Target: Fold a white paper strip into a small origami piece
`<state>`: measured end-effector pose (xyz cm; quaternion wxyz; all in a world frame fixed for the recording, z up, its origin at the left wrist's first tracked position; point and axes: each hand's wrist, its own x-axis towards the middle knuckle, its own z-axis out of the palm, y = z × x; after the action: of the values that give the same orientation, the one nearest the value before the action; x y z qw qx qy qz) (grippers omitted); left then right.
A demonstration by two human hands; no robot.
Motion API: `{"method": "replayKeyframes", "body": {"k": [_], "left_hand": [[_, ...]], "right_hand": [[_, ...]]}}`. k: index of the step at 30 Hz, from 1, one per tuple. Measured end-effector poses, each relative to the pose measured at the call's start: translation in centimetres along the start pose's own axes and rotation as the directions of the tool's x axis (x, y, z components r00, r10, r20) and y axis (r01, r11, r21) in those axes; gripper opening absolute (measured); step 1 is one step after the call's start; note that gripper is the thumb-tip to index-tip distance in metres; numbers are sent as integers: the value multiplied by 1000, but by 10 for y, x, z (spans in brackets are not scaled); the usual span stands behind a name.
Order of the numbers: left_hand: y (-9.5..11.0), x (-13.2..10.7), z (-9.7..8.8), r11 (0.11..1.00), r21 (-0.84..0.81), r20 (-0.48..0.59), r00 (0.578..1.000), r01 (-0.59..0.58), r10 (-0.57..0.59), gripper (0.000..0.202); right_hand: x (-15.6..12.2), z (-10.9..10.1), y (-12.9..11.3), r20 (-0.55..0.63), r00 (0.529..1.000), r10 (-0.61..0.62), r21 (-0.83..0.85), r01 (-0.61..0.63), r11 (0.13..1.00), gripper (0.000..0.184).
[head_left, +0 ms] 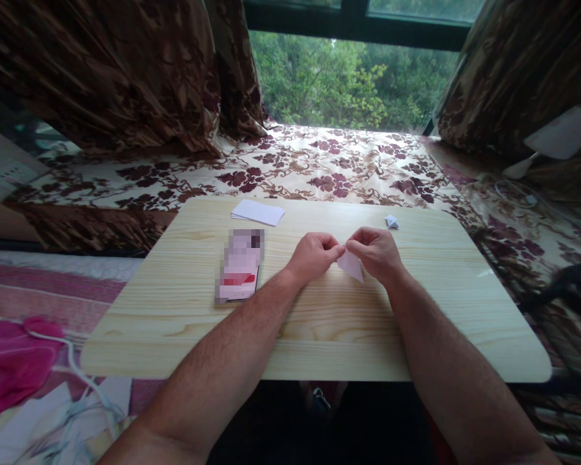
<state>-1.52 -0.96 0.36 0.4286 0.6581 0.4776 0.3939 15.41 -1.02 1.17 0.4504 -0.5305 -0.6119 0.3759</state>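
Both my hands meet over the middle of a pale wooden table (319, 336). My left hand (314, 255) and my right hand (377, 252) are closed in pinches on one small white folded paper (350, 265), whose pointed corner hangs down between them. The fingertips of the two hands nearly touch above the paper.
A phone with a pink screen (241, 266) lies left of my hands. A small stack of white paper sheets (257, 212) sits at the table's far edge, and a tiny folded white paper piece (392, 221) at the far right. Flowered fabric (319, 161) and curtains lie beyond; pink cloth (10, 361) at lower left.
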Motion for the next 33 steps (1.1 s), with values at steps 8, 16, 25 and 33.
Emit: {"method": "replayKeyframes", "body": {"k": [8, 16, 25, 33], "left_hand": [[1, -2, 0, 998, -63, 63, 998, 32, -28, 25], [-3, 0, -1, 997, -74, 103, 995, 27, -19, 28], [-3, -2, -2, 997, -72, 205, 979, 34, -19, 29], [-3, 2, -3, 962, -252, 125, 989, 110, -80, 23]], "right_hand": [[-1, 0, -3, 38, 999, 23, -6, -23, 1000, 10], [-2, -1, -2, 49, 999, 15, -25, -14, 1000, 10], [-4, -1, -5, 95, 995, 33, -31, -30, 999, 11], [-1, -2, -7, 113, 993, 13, 178, -34, 983, 18]]}}
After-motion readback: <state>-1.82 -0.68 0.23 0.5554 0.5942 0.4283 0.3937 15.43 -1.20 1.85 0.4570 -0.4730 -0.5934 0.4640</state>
